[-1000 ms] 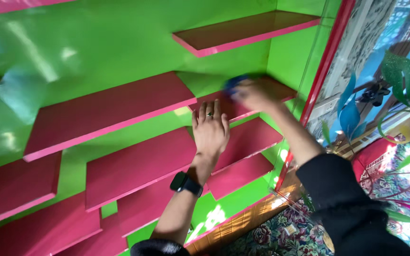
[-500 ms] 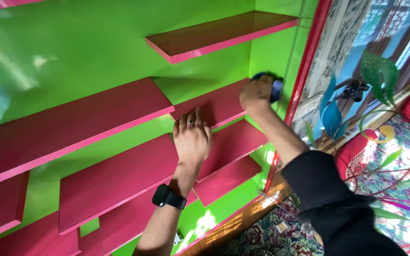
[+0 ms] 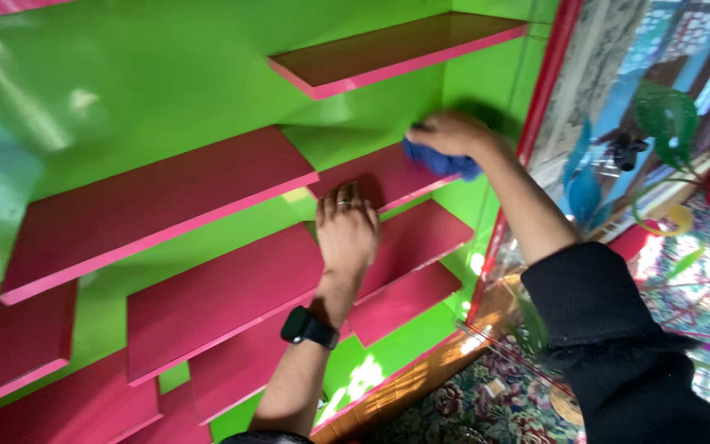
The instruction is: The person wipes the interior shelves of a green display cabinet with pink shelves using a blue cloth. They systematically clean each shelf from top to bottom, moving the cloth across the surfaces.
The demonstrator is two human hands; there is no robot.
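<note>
A flowered carpet (image 3: 486,403) is seen nearest, at the foot of a bright green wall unit (image 3: 166,74) fitted with staggered pink shelves. From the lower edge of the view, the left forearm rises with a black watch (image 3: 309,327) on the wrist. The left hand (image 3: 345,226) is laid flat, fingers together and extended, on the pink shelf (image 3: 232,288) in the middle of the unit, near that shelf's right-hand end; nothing is held in it, and a ring is worn on one finger.

Further up and to the right, a black sleeve (image 3: 618,345) is pushed back from the right forearm. The right hand (image 3: 452,133) is closed over a blue cloth (image 3: 441,163), which is pressed against the far right end of the upper pink shelf (image 3: 375,177), close to the corner where the green back wall meets the red frame (image 3: 536,115).

Against half a second ago, the cloth has been drawn back from the very corner by the frame and brought down onto the shelf's front edge, while the left hand has been kept where it was. It is judged that the corner has been wiped and that the stroke is being carried back along the shelf.

Highest and farthest, a brown-topped shelf (image 3: 396,49) is left untouched.
</note>
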